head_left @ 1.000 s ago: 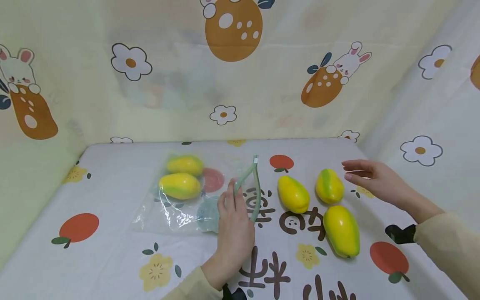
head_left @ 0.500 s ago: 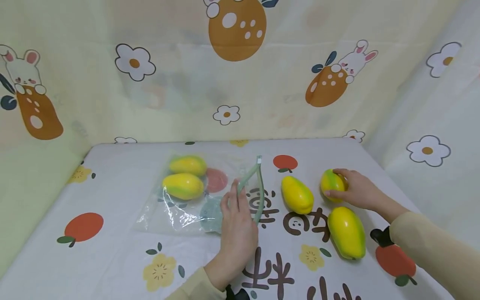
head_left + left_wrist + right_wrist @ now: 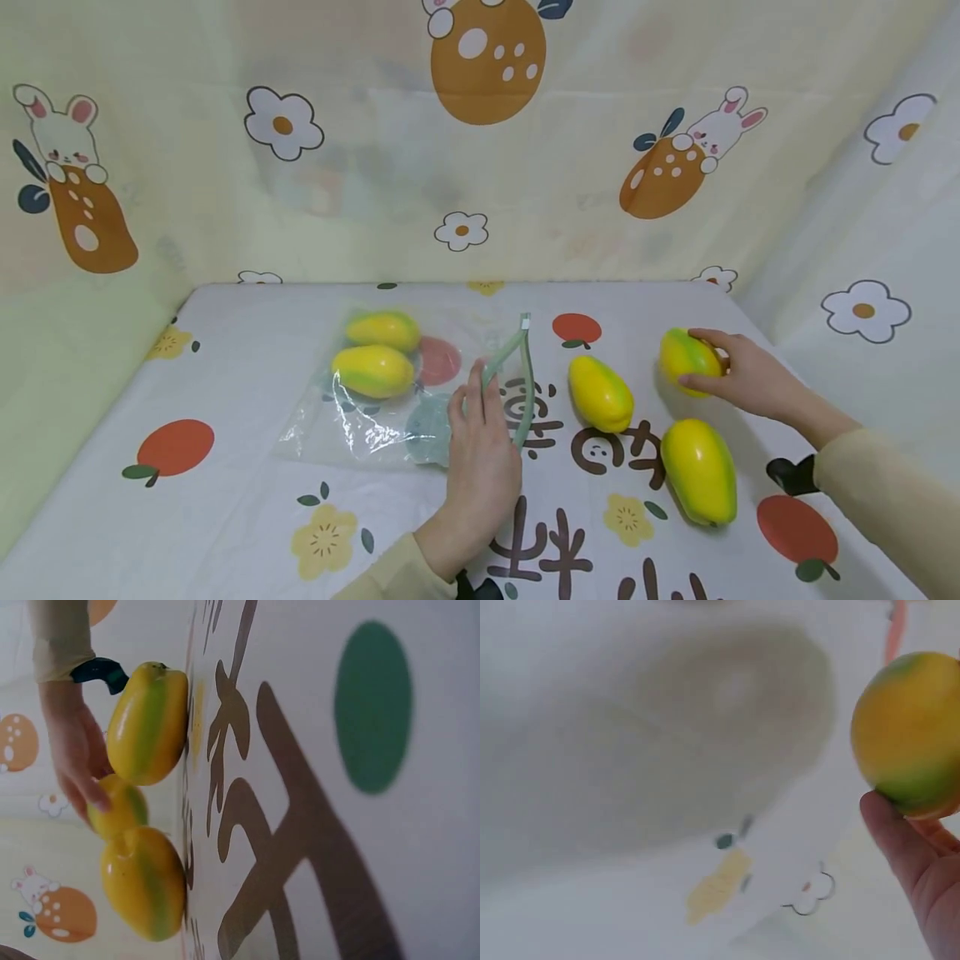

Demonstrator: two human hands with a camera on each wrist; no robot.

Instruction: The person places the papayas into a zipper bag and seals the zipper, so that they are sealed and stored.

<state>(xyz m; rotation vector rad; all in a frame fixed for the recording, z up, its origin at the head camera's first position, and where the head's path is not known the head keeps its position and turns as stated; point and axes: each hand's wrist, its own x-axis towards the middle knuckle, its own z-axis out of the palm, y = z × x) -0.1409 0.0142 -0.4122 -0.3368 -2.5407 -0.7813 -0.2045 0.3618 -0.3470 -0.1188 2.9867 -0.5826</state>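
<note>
So, starting on the left: a clear plastic bag [image 3: 307, 437] lies on the counter [image 3: 247, 517], left of centre, with two mango-like fruits inside, a rear fruit [image 3: 384, 331] nearer the back edge and a front fruit [image 3: 372, 372] just in front of it. The left hand [image 3: 486, 467] rests on the bag's right end, fingers laid out pretty straight, not curled round anything. The green strip [image 3: 527, 392] along the bag's mouth gapes in a narrow V beside it.

Next there's chunky brown lettering [image 3: 566, 546] printed on the cover, stylised characters, some cut off by the front; can't read them reliably. A loose fruit [image 3: 600, 394] sits right of the strip, and a bigger fruit [image 3: 699, 472] lies further right, towards the right edge.

Towards the back right corner, the right hand [image 3: 738, 379] grips another fruit [image 3: 688, 357], fingers spread about its width; it looks lifted off the counter.
</note>
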